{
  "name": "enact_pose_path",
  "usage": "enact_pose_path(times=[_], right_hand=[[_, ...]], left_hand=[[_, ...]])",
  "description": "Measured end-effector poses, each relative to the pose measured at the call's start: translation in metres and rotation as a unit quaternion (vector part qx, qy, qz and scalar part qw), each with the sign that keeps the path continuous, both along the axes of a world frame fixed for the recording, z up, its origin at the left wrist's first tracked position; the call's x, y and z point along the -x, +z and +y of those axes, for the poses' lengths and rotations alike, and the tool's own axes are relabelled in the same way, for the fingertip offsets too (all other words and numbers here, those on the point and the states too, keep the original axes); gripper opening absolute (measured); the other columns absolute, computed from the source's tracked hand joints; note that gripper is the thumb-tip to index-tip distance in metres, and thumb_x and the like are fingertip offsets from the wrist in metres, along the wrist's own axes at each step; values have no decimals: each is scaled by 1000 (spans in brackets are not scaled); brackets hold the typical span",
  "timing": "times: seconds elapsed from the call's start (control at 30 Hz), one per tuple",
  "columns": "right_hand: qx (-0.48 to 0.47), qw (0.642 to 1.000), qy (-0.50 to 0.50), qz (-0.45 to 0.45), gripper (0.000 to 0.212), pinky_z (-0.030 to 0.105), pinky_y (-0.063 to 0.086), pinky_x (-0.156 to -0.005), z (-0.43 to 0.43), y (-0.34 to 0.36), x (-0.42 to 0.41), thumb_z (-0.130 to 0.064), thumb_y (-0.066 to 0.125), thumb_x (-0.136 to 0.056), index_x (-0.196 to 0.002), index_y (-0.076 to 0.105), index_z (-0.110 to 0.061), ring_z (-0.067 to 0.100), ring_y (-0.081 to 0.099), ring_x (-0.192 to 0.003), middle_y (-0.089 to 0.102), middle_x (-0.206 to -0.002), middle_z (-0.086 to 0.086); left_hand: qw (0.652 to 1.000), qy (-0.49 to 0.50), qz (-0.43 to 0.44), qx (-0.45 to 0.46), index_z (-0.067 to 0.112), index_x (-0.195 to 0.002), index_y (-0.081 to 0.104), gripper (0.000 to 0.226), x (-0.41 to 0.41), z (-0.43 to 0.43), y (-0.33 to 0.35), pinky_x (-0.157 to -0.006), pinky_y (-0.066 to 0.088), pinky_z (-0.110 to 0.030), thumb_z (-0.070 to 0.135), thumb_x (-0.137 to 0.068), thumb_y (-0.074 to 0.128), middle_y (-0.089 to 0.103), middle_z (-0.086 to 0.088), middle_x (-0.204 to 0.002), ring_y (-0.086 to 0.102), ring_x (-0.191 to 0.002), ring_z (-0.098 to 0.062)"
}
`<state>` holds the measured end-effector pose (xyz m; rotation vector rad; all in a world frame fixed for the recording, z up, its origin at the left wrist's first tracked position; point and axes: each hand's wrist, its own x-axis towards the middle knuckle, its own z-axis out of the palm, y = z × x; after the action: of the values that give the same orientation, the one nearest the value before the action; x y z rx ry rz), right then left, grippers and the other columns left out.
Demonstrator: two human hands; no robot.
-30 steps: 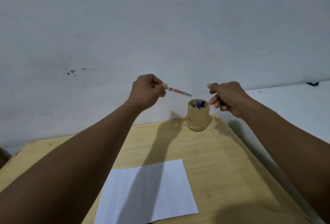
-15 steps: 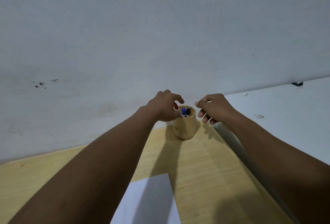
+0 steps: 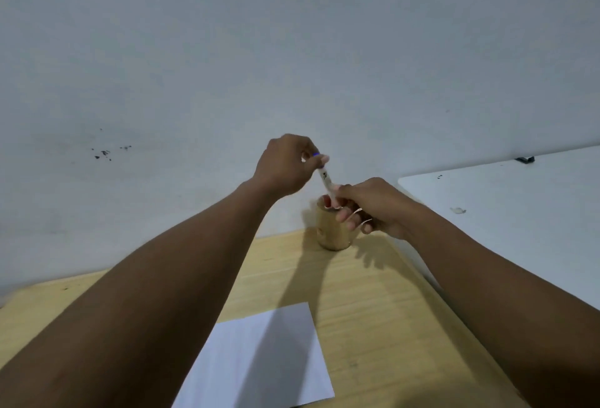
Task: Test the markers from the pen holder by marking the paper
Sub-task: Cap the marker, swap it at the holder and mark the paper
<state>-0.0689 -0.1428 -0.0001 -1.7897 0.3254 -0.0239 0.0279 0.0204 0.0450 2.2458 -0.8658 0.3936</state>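
A round wooden pen holder [image 3: 332,234] stands at the far edge of the wooden table [image 3: 373,303], close to the wall. A red marker tip shows at its rim. Above it my left hand [image 3: 287,164] pinches the blue-capped top of a white marker [image 3: 325,178], which slants down to the right. My right hand [image 3: 370,206] grips the marker's lower end just over the holder's mouth. A white sheet of paper [image 3: 259,359] lies flat on the table near me, partly under my left forearm's shadow.
A pale grey wall [image 3: 292,50] rises right behind the table. A white surface [image 3: 519,212] adjoins the table on the right, with a small dark object [image 3: 525,159] at its far edge.
One second ago my left hand held a red marker; it put that into the holder. Now it has lifted a blue-capped marker out, and my right hand has closed on its lower end.
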Motion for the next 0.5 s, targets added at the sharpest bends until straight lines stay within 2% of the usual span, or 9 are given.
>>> enact_pose_path(times=[0.07,0.13,0.2,0.3,0.37,0.43,0.5], right_hand=[[-87,994,60,22,64,23,38,-40,29,1,0,-65,68,-86,-106,72,-4,15,62,-49,74,-72,6],[-192,977,93,18,77,23,37,-39,64,-1,-1,-77,65,-80,-110,71,-6,15,58,-47,75,-75,8],[-303,949,91,-12,80,22,31,-38,102,-6,-3,-81,64,-76,-110,71,-8,13,49,-43,71,-71,7],[-434,898,45,-60,63,20,22,-36,156,-11,-9,-72,71,-79,-103,69,-13,9,34,-37,61,-64,2],[-477,876,16,-65,48,19,20,-35,187,-13,-14,-61,73,-85,-97,68,-14,9,32,-34,58,-60,1],[-476,877,11,-60,34,19,20,-34,211,-15,-17,-48,72,-91,-89,64,-15,9,33,-33,58,-53,0],[-456,887,31,-61,26,19,24,-34,228,-18,-20,-36,69,-97,-85,63,-13,8,42,-33,60,-51,0]], left_hand=[[998,11,21,50,15,-90,80,30,10,21,18,-59,43,-20,44,-91,72,67,9,-73,63,-72,-8],[994,9,52,91,13,-90,80,33,20,46,29,-66,49,-25,45,-92,71,70,5,-74,64,-73,-11],[987,-2,95,128,9,-88,79,36,32,75,33,-73,51,-31,44,-92,71,71,2,-76,64,-78,-16],[983,21,122,137,3,-88,76,41,47,125,26,-67,47,-29,43,-93,70,69,-2,-74,61,-73,-17],[980,47,142,129,-2,-90,73,44,54,162,13,-64,45,-28,42,-94,70,69,-6,-77,59,-72,-17],[975,63,169,127,-5,-89,71,46,58,195,-4,-66,45,-29,40,-95,68,69,-12,-80,60,-73,-18],[970,77,187,134,1,-82,69,42,61,220,-20,-69,46,-30,39,-98,64,68,-12,-79,60,-72,-17]])
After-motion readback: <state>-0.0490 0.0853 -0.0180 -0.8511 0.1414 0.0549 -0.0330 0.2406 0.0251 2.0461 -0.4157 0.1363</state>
